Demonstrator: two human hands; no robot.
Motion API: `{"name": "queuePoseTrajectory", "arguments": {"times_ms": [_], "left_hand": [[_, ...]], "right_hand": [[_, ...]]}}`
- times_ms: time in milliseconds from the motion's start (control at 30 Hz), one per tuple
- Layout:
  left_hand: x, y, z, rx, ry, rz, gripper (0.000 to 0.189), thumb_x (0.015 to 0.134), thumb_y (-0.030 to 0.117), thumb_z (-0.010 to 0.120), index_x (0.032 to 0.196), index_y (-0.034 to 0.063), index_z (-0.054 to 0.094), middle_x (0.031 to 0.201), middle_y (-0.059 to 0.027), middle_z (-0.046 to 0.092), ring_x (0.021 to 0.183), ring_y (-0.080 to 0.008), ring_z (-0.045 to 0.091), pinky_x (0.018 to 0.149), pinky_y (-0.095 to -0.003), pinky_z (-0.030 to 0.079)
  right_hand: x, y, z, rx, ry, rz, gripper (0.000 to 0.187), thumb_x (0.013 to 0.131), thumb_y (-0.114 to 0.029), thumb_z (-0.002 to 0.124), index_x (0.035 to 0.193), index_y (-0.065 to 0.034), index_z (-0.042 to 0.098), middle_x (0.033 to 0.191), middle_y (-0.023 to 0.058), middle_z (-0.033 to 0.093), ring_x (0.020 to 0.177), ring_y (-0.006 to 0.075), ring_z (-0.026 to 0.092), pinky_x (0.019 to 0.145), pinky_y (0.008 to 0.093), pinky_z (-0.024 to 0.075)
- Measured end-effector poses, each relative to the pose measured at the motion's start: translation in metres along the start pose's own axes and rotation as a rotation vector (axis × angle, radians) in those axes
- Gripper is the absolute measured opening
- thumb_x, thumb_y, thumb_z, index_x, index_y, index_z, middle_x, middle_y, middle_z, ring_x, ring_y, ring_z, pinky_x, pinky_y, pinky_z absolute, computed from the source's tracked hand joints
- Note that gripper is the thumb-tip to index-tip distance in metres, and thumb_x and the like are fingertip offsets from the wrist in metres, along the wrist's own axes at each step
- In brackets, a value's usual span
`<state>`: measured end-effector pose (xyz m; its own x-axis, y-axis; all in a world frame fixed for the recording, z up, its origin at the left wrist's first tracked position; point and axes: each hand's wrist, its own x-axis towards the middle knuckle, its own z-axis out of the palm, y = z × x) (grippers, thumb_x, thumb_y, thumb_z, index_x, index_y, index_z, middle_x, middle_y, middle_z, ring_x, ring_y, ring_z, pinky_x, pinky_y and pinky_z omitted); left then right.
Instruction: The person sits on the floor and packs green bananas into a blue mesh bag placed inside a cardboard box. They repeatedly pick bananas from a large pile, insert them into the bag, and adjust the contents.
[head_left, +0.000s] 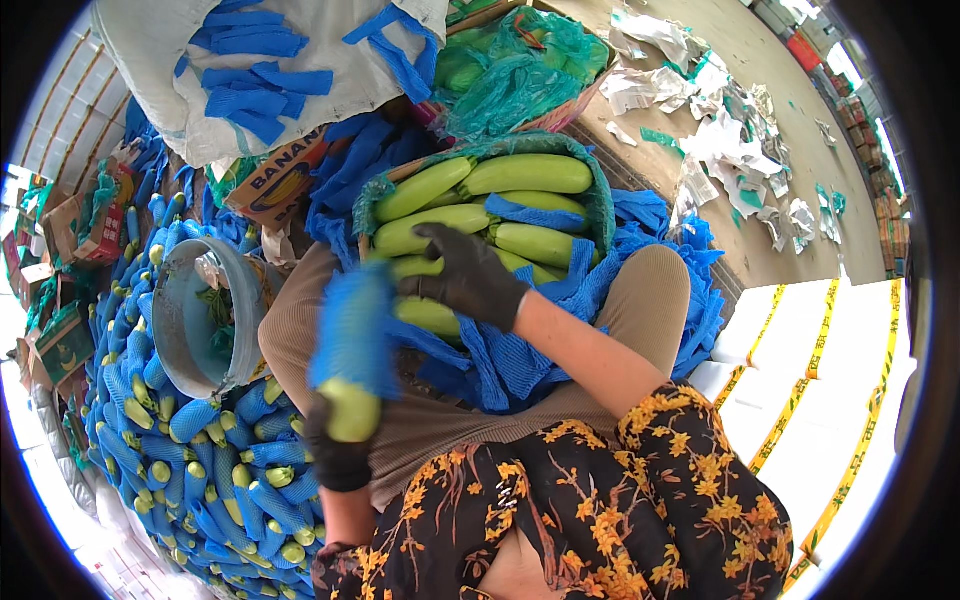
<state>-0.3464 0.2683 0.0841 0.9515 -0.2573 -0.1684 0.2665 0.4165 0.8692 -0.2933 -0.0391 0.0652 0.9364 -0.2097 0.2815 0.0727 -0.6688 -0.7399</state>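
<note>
In my black-gloved left hand (335, 442) is a pale green zucchini (352, 412), its upper part covered by a blue foam net sleeve (352, 330). Motion blurs both the sleeve and the zucchini. Fingers apart, my gloved right hand (469, 277) is over a lined basket (604, 199) and seems to grip nothing; whether it touches the produce beneath is unclear. Several bare zucchini (529, 174) lie inside the basket. One loose blue sleeve (534, 212) rests on them, and more empty sleeves (510, 364) drape over the near rim and between my knees.
Sleeved zucchini (217, 457) form a large heap at left, with a grey-blue bucket (244, 322) beside my knee. Ahead are a white sack (165, 90) bearing sleeves, a printed carton (277, 180) and a basket under green plastic (517, 75). White taped boxes (795, 390) stand right; torn paper (727, 142) litters the floor.
</note>
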Motion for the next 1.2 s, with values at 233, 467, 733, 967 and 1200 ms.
{"name": "queuePoseTrajectory", "arguments": {"times_ms": [233, 467, 733, 967, 1200], "left_hand": [[0.019, 0.162, -0.054, -0.302, 0.731, 0.931, 0.044, 0.089, 0.025, 0.069, 0.119, -0.0040, 0.055, 0.117, -0.0210, 0.063, 0.100, -0.0321, 0.065, 0.094, -0.0387, 0.053], [0.045, 0.007, 0.099, 0.224, -0.108, -0.166, 0.015, 0.095, 0.016, 0.057, 0.092, 0.0032, 0.065, 0.079, -0.0046, 0.061, 0.069, -0.0133, 0.058, 0.062, -0.0258, 0.047], [0.045, -0.013, 0.134, 0.366, -0.098, -0.331, 0.013, 0.089, 0.012, 0.062, 0.085, 0.0000, 0.062, 0.067, -0.0073, 0.060, 0.058, -0.0160, 0.058, 0.057, -0.0275, 0.046], [0.024, -0.017, 0.161, 0.995, -0.547, 0.595, 0.021, 0.078, 0.016, 0.071, 0.097, 0.0073, 0.067, 0.091, -0.0118, 0.065, 0.086, -0.0311, 0.063, 0.066, -0.0370, 0.049], [0.051, -0.023, 0.124, 0.801, -1.221, 0.158, 0.014, 0.076, 0.011, 0.070, 0.089, 0.0068, 0.064, 0.084, -0.0099, 0.061, 0.073, -0.0324, 0.059, 0.068, -0.0392, 0.048]], "right_hand": [[0.041, 0.099, -0.017, -0.670, -0.247, 0.161, 0.030, 0.083, -0.024, 0.067, 0.107, -0.0072, 0.060, 0.101, 0.0174, 0.062, 0.090, 0.0330, 0.065, 0.073, 0.0463, 0.0524], [-0.023, -0.025, -0.032, 0.149, -0.085, -0.098, 0.035, 0.083, -0.007, 0.065, 0.118, -0.0014, 0.062, 0.101, 0.0195, 0.067, 0.089, 0.0364, 0.066, 0.079, 0.0431, 0.0529], [-0.053, -0.029, -0.049, 0.799, -0.586, 0.542, 0.029, 0.091, -0.014, 0.059, 0.115, 0.0015, 0.062, 0.098, 0.0115, 0.068, 0.088, 0.0180, 0.065, 0.077, 0.0330, 0.0530], [-0.070, 0.008, -0.004, 0.365, -0.466, 0.160, 0.023, 0.086, -0.019, 0.060, 0.095, 0.0011, 0.066, 0.089, 0.0176, 0.068, 0.081, 0.0294, 0.066, 0.072, 0.0382, 0.0519], [-0.023, -0.010, -0.026, 0.268, -0.583, 0.324, 0.023, 0.074, -0.019, 0.067, 0.087, -0.0001, 0.068, 0.078, 0.0194, 0.066, 0.071, 0.0282, 0.066, 0.066, 0.0366, 0.0511]]}}
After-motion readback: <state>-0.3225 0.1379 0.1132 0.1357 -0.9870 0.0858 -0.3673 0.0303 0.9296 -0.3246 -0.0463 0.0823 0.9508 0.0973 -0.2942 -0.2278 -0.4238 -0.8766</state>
